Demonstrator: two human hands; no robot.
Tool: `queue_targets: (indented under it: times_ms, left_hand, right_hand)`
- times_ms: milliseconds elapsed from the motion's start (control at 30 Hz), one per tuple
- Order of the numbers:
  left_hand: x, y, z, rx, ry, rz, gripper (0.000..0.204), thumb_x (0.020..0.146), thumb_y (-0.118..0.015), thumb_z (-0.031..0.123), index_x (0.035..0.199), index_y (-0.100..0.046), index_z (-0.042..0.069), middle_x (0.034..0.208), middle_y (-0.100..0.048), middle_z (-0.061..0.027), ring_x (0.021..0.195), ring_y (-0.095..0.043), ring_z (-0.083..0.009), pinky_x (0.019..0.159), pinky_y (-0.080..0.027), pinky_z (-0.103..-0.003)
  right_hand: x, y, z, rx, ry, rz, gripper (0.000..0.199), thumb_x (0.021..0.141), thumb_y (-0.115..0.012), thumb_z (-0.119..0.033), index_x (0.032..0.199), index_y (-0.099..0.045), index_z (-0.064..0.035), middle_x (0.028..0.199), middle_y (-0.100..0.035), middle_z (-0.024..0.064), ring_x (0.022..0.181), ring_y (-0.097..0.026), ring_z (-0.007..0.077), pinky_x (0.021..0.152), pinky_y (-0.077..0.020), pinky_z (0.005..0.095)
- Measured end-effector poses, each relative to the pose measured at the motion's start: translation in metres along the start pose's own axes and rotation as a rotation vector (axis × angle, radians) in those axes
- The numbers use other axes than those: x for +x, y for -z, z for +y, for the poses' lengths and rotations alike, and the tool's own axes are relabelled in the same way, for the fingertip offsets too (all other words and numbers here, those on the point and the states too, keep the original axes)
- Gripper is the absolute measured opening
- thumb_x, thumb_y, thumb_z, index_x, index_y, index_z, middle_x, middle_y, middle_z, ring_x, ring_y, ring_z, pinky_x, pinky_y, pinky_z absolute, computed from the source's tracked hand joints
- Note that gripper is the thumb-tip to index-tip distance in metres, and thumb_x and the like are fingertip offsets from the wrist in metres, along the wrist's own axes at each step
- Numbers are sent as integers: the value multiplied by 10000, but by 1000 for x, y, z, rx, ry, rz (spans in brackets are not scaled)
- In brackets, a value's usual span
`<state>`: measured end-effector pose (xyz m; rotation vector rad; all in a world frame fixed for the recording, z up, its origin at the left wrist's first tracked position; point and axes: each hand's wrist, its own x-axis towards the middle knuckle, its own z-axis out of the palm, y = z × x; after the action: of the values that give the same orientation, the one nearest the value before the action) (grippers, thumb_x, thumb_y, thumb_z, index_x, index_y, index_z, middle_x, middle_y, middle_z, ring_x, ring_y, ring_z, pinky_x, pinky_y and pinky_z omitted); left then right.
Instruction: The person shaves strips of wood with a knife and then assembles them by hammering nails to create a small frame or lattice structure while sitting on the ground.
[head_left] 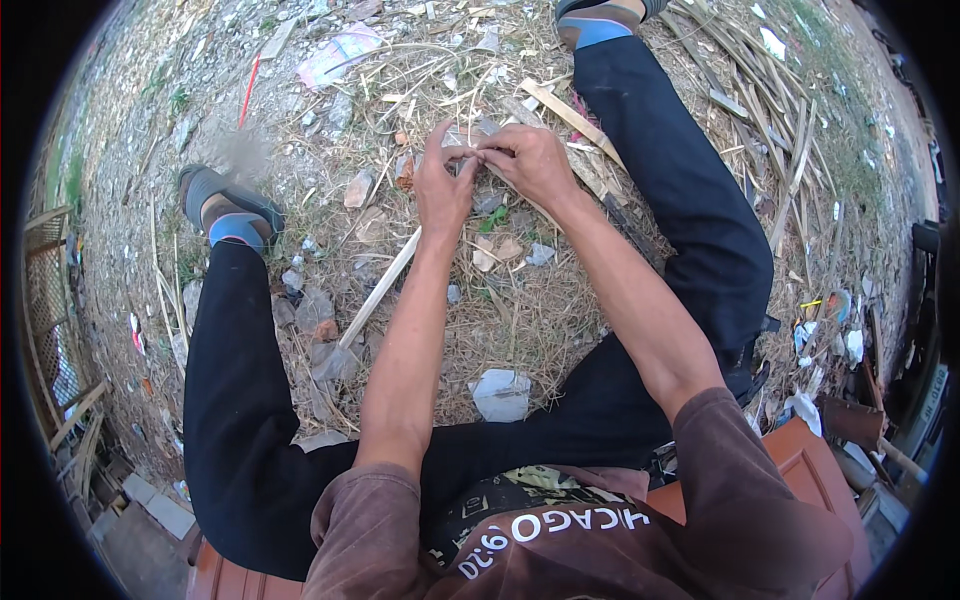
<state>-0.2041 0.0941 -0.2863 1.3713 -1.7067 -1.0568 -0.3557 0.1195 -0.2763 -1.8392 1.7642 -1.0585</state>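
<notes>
Both of my hands meet in front of me, above the littered ground [500, 330]. My left hand [443, 190] is closed in a pinch, with one finger raised. Right against its fingertips, my right hand [530, 158] pinches too, thumb and fingers together. Whatever lies between the fingertips is too small to make out. Beside my left forearm a pale wooden strip [382, 288] slants across the ground. Past my right hand lies a flat light wood slat [570, 120].
Long split strips [795, 185] are heaped at the right, beyond my right leg. A white stone slab [500, 395] lies between my thighs. Brick pieces [404, 172] and a crumpled plastic sheet [340, 55] lie farther off. I sit on a reddish-brown panelled board [815, 470].
</notes>
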Motion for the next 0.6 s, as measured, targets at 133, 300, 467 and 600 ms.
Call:
queue_targets:
  times_ms: [133, 300, 467, 600]
  left_hand:
    - [0, -1, -3, -90, -10, 18, 507, 832, -728, 33, 1305, -544, 43, 890, -711, -94, 869, -670, -196, 772, -520, -334]
    - [5, 2, -19, -129, -9, 87, 306, 896, -684, 83, 1195, -631, 47, 902, -663, -58, 791, -624, -151, 703, -509, -298]
    - [5, 10, -20, 31, -47, 112, 229, 947, -627, 120, 1167, -653, 57, 929, -638, -38, 776, -591, -114, 684, -491, -279]
    - [5, 9, -26, 30, -21, 44, 242, 938, -627, 110, 1176, -651, 70, 921, -631, -40, 756, -584, -117, 680, -487, -288]
  right_hand:
    - [1, 4, -4, 41, -104, -7, 131, 809, -719, -145, 911, -752, -70, 869, -713, 129, 761, -687, 311, 681, -541, 388]
    - [-12, 8, -12, 159, -286, 137, 155, 833, -682, -145, 942, -739, -52, 854, -713, 126, 755, -691, 308, 699, -544, 387]
    - [-21, 9, -16, 1, -356, 70, 181, 847, -653, -161, 972, -736, -60, 893, -707, 126, 815, -688, 312, 743, -542, 415]
    - [-3, 13, -13, -277, -162, -67, 185, 830, -651, -156, 982, -743, -104, 901, -680, 106, 874, -669, 320, 771, -540, 444]
